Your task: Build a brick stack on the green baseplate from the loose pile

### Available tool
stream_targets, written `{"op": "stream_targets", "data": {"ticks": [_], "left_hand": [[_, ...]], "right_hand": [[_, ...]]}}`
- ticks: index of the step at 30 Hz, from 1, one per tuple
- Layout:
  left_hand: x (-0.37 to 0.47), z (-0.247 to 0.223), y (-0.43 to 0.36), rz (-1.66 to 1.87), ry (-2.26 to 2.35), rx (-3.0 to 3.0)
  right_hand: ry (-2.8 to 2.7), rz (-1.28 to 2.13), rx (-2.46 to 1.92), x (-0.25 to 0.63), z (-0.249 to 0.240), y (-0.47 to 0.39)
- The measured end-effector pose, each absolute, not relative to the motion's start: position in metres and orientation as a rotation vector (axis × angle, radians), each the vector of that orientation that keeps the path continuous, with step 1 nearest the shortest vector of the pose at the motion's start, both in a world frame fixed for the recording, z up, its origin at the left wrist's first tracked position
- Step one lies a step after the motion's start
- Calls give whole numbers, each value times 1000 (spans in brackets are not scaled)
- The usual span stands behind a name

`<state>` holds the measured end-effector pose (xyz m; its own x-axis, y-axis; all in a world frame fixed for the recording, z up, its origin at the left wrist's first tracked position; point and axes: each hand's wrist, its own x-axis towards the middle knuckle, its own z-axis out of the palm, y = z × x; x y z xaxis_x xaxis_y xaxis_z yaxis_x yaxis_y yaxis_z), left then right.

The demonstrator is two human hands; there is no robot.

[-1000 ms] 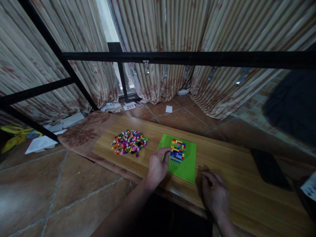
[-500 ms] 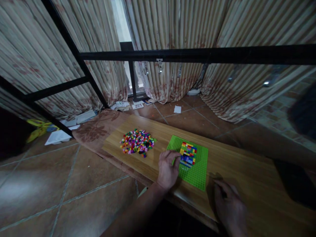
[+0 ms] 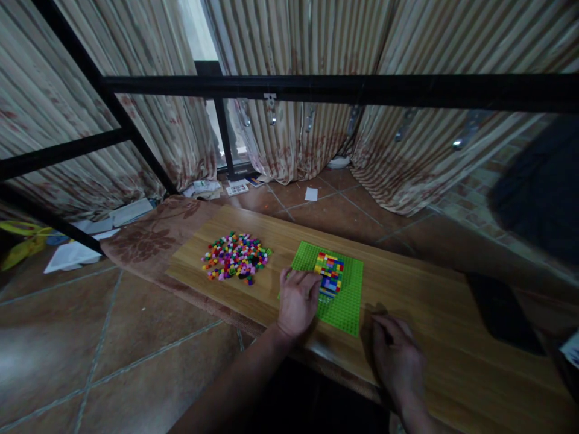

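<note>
Striped curtains (image 3: pixel 294 42) hang behind a black frame (image 3: pixel 325 87).

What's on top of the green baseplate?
A multicoloured brick build. The left hand covers the near-left part of the green baseplate; anything under the hand there can't be seen.

My left hand (image 3: pixel 298 301) is in the way at the left side of the block build (image 3: pixel 332 274). Between my 2 hands I could pass over the near part of the green board (image 3: pixel 346 316). A strip of wood table (image 3: pixel 279 246) gives room between the board and the pile of loose blocks (image 3: pixel 237 256). Past my right hand (image 3: pixel 398 352), a dark flat thing (image 3: pixel 503 313) is in the way.
</note>
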<state>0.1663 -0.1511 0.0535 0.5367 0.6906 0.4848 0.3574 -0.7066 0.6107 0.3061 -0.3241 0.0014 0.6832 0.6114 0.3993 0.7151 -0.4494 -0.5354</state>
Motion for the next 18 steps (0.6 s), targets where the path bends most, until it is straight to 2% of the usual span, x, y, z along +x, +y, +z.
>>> {"op": "stream_targets", "data": {"ticks": [18], "left_hand": [[161,48,-140,986,787,2456]], "right_hand": [[-982,-161,-2209,304,3,-323]]}}
